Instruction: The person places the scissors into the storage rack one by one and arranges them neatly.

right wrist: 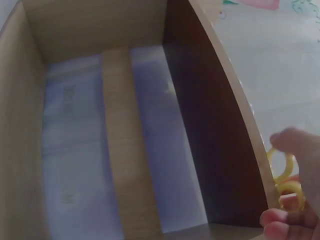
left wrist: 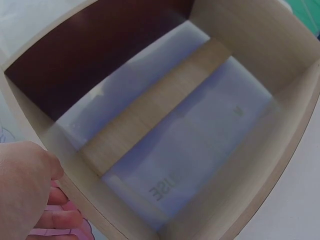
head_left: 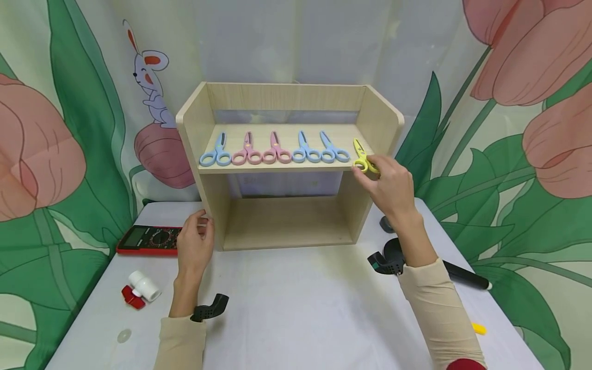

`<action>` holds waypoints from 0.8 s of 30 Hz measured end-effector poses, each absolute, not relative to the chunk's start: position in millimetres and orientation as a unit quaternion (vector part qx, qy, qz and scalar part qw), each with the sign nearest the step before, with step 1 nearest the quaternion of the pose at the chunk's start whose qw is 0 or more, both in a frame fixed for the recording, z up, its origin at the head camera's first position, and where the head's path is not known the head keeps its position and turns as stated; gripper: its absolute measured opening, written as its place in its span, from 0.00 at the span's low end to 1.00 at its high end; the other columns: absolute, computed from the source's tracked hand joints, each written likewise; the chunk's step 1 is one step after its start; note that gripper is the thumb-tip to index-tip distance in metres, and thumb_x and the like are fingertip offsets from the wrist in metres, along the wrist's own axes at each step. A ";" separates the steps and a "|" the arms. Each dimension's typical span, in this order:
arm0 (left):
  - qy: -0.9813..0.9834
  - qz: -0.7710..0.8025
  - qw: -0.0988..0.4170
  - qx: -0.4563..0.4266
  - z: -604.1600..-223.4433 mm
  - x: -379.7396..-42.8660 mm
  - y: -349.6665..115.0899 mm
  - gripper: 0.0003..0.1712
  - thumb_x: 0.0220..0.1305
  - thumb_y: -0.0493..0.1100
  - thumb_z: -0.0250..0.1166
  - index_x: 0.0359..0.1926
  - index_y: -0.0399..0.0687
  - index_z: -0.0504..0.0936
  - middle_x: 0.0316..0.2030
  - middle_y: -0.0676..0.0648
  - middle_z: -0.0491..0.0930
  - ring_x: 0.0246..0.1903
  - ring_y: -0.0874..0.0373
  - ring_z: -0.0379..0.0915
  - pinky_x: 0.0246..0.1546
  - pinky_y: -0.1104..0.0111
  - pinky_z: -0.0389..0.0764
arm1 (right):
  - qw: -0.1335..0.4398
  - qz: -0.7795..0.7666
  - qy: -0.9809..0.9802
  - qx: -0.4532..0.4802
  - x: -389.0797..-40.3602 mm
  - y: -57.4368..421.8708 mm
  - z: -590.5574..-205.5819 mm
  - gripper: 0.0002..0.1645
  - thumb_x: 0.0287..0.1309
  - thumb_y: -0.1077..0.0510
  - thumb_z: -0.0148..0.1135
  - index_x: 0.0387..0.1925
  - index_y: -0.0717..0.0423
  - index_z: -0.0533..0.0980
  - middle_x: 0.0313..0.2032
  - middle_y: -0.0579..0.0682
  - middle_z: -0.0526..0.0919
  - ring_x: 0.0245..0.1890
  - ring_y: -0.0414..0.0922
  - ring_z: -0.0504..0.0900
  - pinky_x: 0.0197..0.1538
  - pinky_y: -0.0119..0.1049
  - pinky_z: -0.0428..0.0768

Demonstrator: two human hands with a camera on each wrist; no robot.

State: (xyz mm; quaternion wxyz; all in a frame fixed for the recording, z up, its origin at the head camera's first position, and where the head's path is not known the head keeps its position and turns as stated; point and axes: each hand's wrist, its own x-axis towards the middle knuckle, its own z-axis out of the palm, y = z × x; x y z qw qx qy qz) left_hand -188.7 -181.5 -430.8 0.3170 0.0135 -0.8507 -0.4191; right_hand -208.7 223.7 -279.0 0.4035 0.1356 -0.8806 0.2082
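Note:
A light wooden two-level shelf (head_left: 289,247) stands on the white table. Along its upper board lie three blue scissors (head_left: 302,149) and two pink scissors (head_left: 249,149), blades pointing back. At the board's right end, my right hand (head_left: 393,185) pinches the handles of yellow scissors (head_left: 358,149); their blades also point back. In the right wrist view the yellow handle loops show between thumb and fingers, while the blades are hidden. My left hand (head_left: 195,244) is at the outer side of the left panel (left wrist: 75,197), fingers loosely bent, holding nothing visible.
Left of the shelf lies a red and black multimeter (head_left: 150,240). Nearer are a white pipe fitting with a red handle (head_left: 144,287) and a small translucent disc (head_left: 124,335). Beyond my right forearm lie a black stick-like object (head_left: 467,275) and a yellow object (head_left: 479,328).

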 end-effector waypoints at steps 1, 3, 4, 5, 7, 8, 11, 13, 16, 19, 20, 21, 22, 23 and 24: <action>-0.851 -0.418 0.317 0.013 -431.0 -188.7 -181.6 0.22 0.73 0.44 0.58 0.61 0.35 0.75 0.45 0.34 0.81 0.40 0.41 0.83 0.44 0.47 0.86 | 0.394 0.205 -0.886 0.130 -210.0 222.9 -277.2 0.28 0.61 0.46 0.68 0.51 0.66 0.82 0.51 0.63 0.85 0.45 0.60 0.85 0.43 0.52 0.85; -0.852 -0.417 0.318 0.011 -431.3 -188.8 -181.9 0.22 0.73 0.43 0.58 0.61 0.34 0.75 0.45 0.34 0.81 0.40 0.41 0.83 0.44 0.47 0.86 | 0.369 0.198 -0.901 0.117 -211.6 221.3 -274.2 0.29 0.64 0.45 0.65 0.55 0.64 0.80 0.55 0.63 0.83 0.53 0.61 0.84 0.51 0.57 0.84; -0.852 -0.416 0.318 0.010 -431.2 -188.7 -182.0 0.21 0.73 0.43 0.58 0.60 0.34 0.75 0.45 0.34 0.81 0.40 0.41 0.83 0.44 0.48 0.86 | 0.354 0.195 -0.908 0.111 -212.2 220.5 -273.2 0.30 0.66 0.44 0.63 0.58 0.63 0.79 0.58 0.62 0.82 0.56 0.62 0.82 0.54 0.58 0.83; -0.852 -0.415 0.319 0.010 -431.3 -188.7 -182.1 0.21 0.73 0.43 0.58 0.60 0.34 0.75 0.45 0.34 0.81 0.40 0.41 0.83 0.44 0.47 0.86 | 0.341 0.193 -0.914 0.105 -212.4 219.6 -272.2 0.30 0.68 0.43 0.61 0.60 0.62 0.78 0.61 0.62 0.80 0.59 0.63 0.80 0.55 0.59 0.82; -0.852 -0.414 0.320 0.009 -431.5 -188.5 -182.1 0.21 0.73 0.43 0.58 0.60 0.34 0.75 0.45 0.34 0.81 0.40 0.41 0.83 0.44 0.47 0.86 | 0.321 0.186 -0.923 0.099 -213.2 217.7 -270.5 0.30 0.71 0.43 0.56 0.63 0.60 0.76 0.65 0.62 0.76 0.61 0.64 0.78 0.58 0.61 0.80; -0.852 -0.414 0.320 0.008 -431.6 -188.5 -182.1 0.21 0.73 0.43 0.58 0.60 0.34 0.75 0.44 0.34 0.81 0.40 0.41 0.83 0.43 0.48 0.86 | 0.314 0.181 -0.927 0.098 -213.5 216.9 -269.7 0.30 0.73 0.43 0.53 0.65 0.59 0.74 0.66 0.62 0.74 0.62 0.64 0.77 0.59 0.62 0.79; -0.851 -0.415 0.321 0.008 -431.2 -188.3 -182.0 0.21 0.73 0.43 0.58 0.60 0.34 0.75 0.44 0.34 0.81 0.39 0.41 0.83 0.43 0.48 0.86 | 0.305 0.168 -0.932 0.097 -215.1 214.6 -266.6 0.29 0.76 0.45 0.47 0.66 0.59 0.73 0.68 0.62 0.72 0.64 0.65 0.75 0.60 0.64 0.77; -0.850 -0.415 0.324 0.007 -430.0 -188.3 -182.1 0.21 0.73 0.43 0.59 0.60 0.34 0.75 0.44 0.34 0.82 0.39 0.41 0.83 0.42 0.48 0.86 | 0.298 0.164 -0.936 0.094 -216.6 213.9 -265.1 0.29 0.77 0.46 0.45 0.67 0.59 0.72 0.69 0.62 0.70 0.66 0.64 0.73 0.62 0.64 0.75; -0.848 -0.409 0.336 0.008 -426.3 -187.4 -180.9 0.20 0.72 0.43 0.59 0.58 0.35 0.77 0.44 0.34 0.82 0.37 0.41 0.83 0.42 0.49 0.86 | 0.288 0.170 -0.938 0.093 -216.7 214.7 -264.1 0.30 0.77 0.46 0.44 0.70 0.57 0.69 0.71 0.61 0.68 0.68 0.64 0.71 0.65 0.64 0.73; -0.845 -0.402 0.351 0.016 -417.6 -182.1 -178.3 0.19 0.72 0.43 0.59 0.57 0.35 0.78 0.44 0.34 0.82 0.38 0.41 0.82 0.42 0.49 0.86 | 0.301 0.184 -0.931 0.098 -213.3 216.0 -266.4 0.30 0.76 0.45 0.45 0.70 0.56 0.68 0.72 0.59 0.66 0.67 0.64 0.72 0.63 0.62 0.76; -0.844 -0.400 0.356 0.021 -413.7 -178.9 -177.2 0.19 0.72 0.43 0.59 0.57 0.35 0.78 0.45 0.33 0.82 0.38 0.40 0.82 0.42 0.48 0.86 | 0.312 0.187 -0.926 0.102 -210.6 215.7 -268.3 0.30 0.76 0.45 0.46 0.70 0.56 0.69 0.72 0.59 0.67 0.65 0.64 0.73 0.59 0.61 0.79; -0.842 -0.399 0.362 0.026 -409.0 -174.9 -175.9 0.19 0.72 0.42 0.59 0.57 0.35 0.79 0.46 0.33 0.82 0.38 0.40 0.82 0.43 0.47 0.86 | 0.327 0.192 -0.919 0.109 -207.5 215.2 -270.8 0.30 0.75 0.45 0.48 0.70 0.56 0.69 0.72 0.58 0.67 0.64 0.64 0.75 0.56 0.60 0.81; -0.839 -0.399 0.368 0.028 -404.6 -171.4 -174.6 0.18 0.72 0.41 0.59 0.57 0.35 0.79 0.46 0.33 0.82 0.38 0.40 0.82 0.42 0.48 0.85 | 0.345 0.197 -0.910 0.117 -204.1 214.8 -274.2 0.29 0.75 0.46 0.50 0.69 0.56 0.70 0.72 0.58 0.68 0.58 0.63 0.80 0.49 0.57 0.84; -0.838 -0.397 0.374 0.028 -400.2 -167.8 -173.3 0.18 0.72 0.41 0.59 0.57 0.35 0.79 0.46 0.33 0.82 0.38 0.40 0.82 0.41 0.48 0.86 | 0.363 0.200 -0.902 0.125 -199.9 214.1 -278.3 0.29 0.74 0.47 0.52 0.68 0.56 0.71 0.71 0.58 0.69 0.50 0.62 0.85 0.41 0.54 0.85; -0.836 -0.394 0.381 0.026 -396.1 -164.3 -171.7 0.18 0.71 0.40 0.59 0.57 0.35 0.79 0.45 0.33 0.83 0.38 0.41 0.82 0.41 0.49 0.85 | 0.380 0.204 -0.892 0.134 -195.2 213.2 -283.1 0.28 0.73 0.48 0.54 0.67 0.57 0.72 0.71 0.58 0.69 0.42 0.60 0.87 0.34 0.49 0.84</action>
